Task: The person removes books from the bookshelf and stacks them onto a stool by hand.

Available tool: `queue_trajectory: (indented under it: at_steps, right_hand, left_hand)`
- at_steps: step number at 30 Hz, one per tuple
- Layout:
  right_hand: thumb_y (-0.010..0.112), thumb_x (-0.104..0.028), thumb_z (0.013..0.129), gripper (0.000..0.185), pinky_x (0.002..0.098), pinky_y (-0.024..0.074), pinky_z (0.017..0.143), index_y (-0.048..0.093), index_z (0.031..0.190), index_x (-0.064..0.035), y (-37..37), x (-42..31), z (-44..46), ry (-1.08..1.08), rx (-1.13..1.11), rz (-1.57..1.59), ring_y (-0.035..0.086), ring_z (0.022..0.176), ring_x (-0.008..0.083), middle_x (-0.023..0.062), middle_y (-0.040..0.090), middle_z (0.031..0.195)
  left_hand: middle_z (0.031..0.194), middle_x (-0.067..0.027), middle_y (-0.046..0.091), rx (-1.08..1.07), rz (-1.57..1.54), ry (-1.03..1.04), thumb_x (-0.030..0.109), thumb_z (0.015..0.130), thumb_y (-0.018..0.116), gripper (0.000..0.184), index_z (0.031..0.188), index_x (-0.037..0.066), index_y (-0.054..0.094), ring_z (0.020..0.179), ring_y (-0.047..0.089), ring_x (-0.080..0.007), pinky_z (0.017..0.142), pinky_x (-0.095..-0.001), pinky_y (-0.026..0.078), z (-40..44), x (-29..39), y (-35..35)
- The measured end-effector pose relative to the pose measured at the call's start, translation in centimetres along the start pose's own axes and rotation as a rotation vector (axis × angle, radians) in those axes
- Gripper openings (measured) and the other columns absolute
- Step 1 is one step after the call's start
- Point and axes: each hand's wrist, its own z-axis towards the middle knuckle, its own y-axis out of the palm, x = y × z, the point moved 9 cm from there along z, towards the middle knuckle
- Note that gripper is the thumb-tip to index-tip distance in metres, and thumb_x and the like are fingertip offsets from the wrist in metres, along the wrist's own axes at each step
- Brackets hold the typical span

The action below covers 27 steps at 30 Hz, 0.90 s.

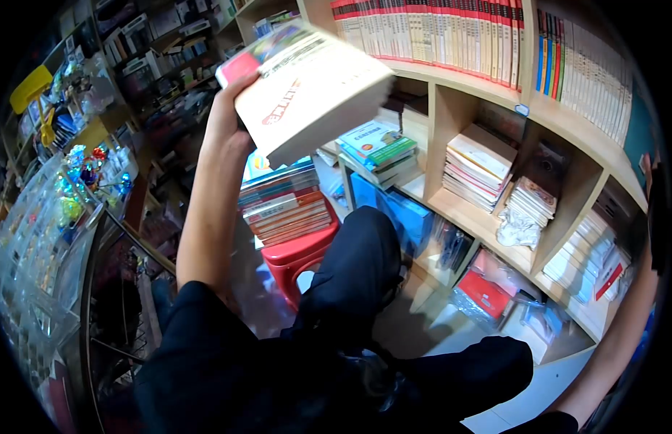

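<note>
My left hand [238, 105] is closed on the left edge of a thick white book [314, 90], with a red logo, dark lettering and a coloured picture on its cover. It is held up and tilted; whether it is one volume or several together, I cannot tell. Below it, a stack of books [289, 210] lies on a red plastic stool [299, 253]. At the far right edge, my right hand [648, 173] is raised beside the shelving near a teal surface [643, 119]. Most of its fingers are cut off or dark, so its grip is hidden.
A wooden bookshelf [437, 134] curves along the right, with red-topped books [437, 36] in a row and paper stacks [477, 170] in its cubbies. Green-and-blue books [379, 148] lie by the stool. Clear plastic packaging [32, 275] crowds the left. My knee [357, 246] is close to the stool.
</note>
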Motion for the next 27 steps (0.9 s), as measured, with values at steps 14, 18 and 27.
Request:
queue_trajectory:
  at_steps: [14,18,27]
  right_hand:
    - [0.073,-0.037,0.09,0.07,0.0562,0.0215,0.124,0.046,0.152,-0.018,-0.6,-0.4,0.2,-0.005,-0.059,-0.002,0.021,0.151,0.0506,0.0344,0.02,0.163]
    - [0.072,-0.037,0.09,0.069,0.0565,0.0241,0.123,0.047,0.151,-0.0187,-0.6,0.1,0.0,0.038,-0.11,-0.025,0.023,0.149,0.051,0.0327,0.024,0.162]
    - [0.071,-0.037,0.091,0.069,0.0588,0.0217,0.124,0.045,0.153,-0.0205,0.4,0.6,0.0,0.069,-0.105,0.034,0.02,0.151,0.05,0.0311,0.02,0.164]
  left_hand:
    - [0.122,-0.0174,0.071,0.633,-0.114,0.056,0.021,0.091,0.066,0.05,0.135,0.0,0.053,0.115,0.067,-0.0325,0.103,-0.0529,0.051,2.6,-5.5,-17.8]
    - [0.133,-0.0278,0.055,1.024,-0.233,0.177,0.005,0.074,0.081,0.097,0.144,0.004,0.014,0.101,0.071,-0.0369,0.088,-0.0538,0.06,3.2,-6.3,-20.5]
    - [0.14,-0.0255,0.051,1.229,-0.158,0.306,0.006,0.08,0.077,0.111,0.157,0.007,-0.003,0.108,0.069,-0.0379,0.093,-0.0504,0.06,-1.0,-7.1,-16.4]
